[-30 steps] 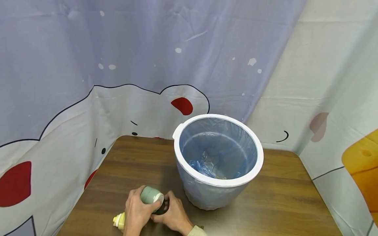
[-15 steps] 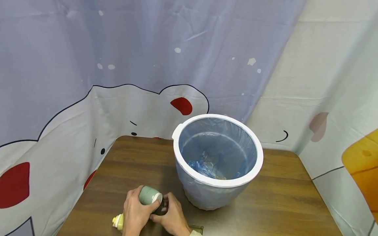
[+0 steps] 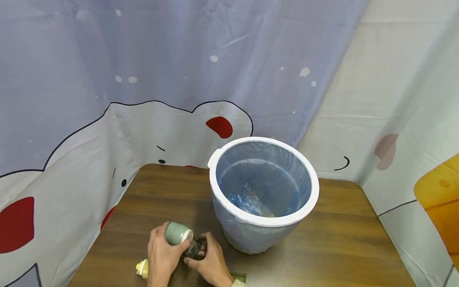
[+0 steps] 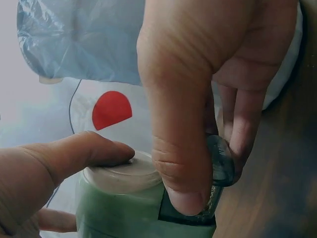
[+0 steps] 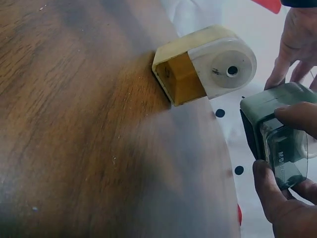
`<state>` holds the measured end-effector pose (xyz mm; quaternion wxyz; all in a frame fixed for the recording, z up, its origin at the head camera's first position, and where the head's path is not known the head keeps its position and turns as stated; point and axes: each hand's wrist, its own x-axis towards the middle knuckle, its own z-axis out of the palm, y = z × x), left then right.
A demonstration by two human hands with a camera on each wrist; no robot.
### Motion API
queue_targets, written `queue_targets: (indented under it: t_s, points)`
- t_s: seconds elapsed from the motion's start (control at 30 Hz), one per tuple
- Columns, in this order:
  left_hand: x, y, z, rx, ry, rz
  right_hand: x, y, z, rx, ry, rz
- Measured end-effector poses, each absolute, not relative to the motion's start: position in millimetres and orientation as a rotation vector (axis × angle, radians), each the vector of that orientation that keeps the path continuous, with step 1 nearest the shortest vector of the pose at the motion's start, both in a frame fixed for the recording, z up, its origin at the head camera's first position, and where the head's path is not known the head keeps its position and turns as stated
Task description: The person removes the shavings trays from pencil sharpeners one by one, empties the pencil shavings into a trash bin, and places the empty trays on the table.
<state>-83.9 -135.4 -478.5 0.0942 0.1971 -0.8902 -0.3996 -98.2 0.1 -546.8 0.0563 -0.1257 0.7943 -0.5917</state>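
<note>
My left hand grips a rounded green pencil sharpener, its thumb against the white front. The sharpener is tipped on its side above the table. With thumb and fingers my right hand pinches the dark see-through shavings drawer, where some shavings show. In the left wrist view, the right thumb lies across the drawer, close against the green body. The right wrist view shows faint lettering on the clear drawer. A yellow pencil sharpener with a clear front stands beside the left hand.
A large white-rimmed bin with a bluish plastic liner stands right of the hands; crumpled blue plastic lies inside it. A green-edged object shows partly under the right sleeve. Printed curtains hang behind the wooden table.
Both hands have shifted slightly left with the green sharpener. The drawer now stands farther out from the body and turned, so shavings show in it. The green-edged object shows more beside the right wrist.
</note>
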Motion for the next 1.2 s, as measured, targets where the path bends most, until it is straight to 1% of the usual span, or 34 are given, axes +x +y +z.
queue_targets:
  t_s: [0.57,1.2]
  points:
    - [-89,-141,-480,0.64,-2.655,-1.196,-95,7,-542,-0.329,2.491,-1.782]
    - [-94,-156,-495,0.728,-2.655,-1.136,-89,16,-550,-0.2,2.313,-1.878]
